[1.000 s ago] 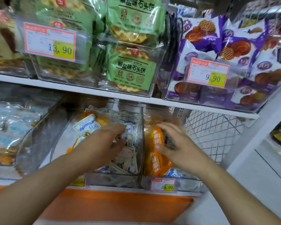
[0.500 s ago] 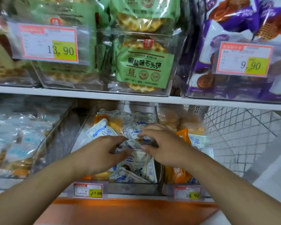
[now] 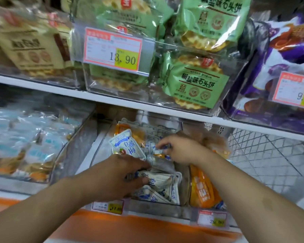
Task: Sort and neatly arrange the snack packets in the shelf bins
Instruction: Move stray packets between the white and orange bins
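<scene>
Head view: left hand (image 3: 118,174) and right hand (image 3: 179,151) each grip white-blue packets (image 3: 158,181).

The white-and-blue snack packets (image 3: 158,181) lie heaped in the middle clear shelf bin (image 3: 165,208) on the lower shelf, overlapping at mixed angles. One packet (image 3: 125,145) with blue printed characters stands tilted near the back left of the pile, its face turned up. Small orange-yellow packets (image 3: 139,135) show behind it. In the neighbouring bin to the right, an orange packet (image 3: 203,188) stands on end against the dividing wall. Pale blue packets (image 3: 30,146), blurred and probably a different kind, fill the left bin.
</scene>
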A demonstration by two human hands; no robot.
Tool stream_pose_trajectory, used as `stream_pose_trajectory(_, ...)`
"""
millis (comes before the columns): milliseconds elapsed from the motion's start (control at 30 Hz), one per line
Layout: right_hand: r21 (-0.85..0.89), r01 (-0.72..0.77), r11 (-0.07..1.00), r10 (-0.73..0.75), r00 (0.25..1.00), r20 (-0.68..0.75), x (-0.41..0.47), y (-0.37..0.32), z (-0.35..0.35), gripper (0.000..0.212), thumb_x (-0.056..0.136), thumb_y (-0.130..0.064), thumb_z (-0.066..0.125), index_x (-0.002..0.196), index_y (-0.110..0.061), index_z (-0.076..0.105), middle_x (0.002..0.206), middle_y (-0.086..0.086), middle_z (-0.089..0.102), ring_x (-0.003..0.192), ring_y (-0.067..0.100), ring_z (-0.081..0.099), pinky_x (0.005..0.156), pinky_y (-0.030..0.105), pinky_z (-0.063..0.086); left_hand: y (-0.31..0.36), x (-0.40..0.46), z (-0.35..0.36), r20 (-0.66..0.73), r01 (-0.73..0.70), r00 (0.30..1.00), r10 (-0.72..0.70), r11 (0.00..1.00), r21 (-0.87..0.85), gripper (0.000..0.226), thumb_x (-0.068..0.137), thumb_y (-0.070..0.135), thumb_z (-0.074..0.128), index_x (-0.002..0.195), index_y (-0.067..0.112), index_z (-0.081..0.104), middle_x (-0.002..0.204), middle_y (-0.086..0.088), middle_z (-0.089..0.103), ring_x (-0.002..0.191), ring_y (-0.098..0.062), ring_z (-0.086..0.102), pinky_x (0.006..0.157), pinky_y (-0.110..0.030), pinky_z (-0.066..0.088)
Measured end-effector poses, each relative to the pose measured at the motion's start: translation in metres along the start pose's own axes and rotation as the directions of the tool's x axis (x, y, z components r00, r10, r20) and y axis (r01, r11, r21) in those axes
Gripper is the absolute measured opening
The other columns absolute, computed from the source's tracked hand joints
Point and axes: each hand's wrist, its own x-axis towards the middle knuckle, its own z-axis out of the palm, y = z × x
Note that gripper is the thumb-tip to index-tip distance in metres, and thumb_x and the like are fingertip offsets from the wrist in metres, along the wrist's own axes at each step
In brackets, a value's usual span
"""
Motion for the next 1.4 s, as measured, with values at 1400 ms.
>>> stream_pose_trajectory(1400, 0.79, 0.041, 0.611, 0.632, 0.576, -0.519, -0.145, 0.076, 0.0, 0.021, 0.11, -0.012, 0.044, 0.095, -0.025, 0.053, 0.07, 0.014, 0.075, 0.065, 0.036, 0.076, 0.072, 0.054, 0.062, 0.026, 0.006, 0.013, -0.069, 0.114, 0.991, -0.113, 0.994, -0.003, 0.085, 0.08, 0.086, 0.01, 0.142, 0.04, 0.044, 0.129, 0.025, 0.053, 0.116, -0.001, 0.045, 0.111, -0.029, 0.028)
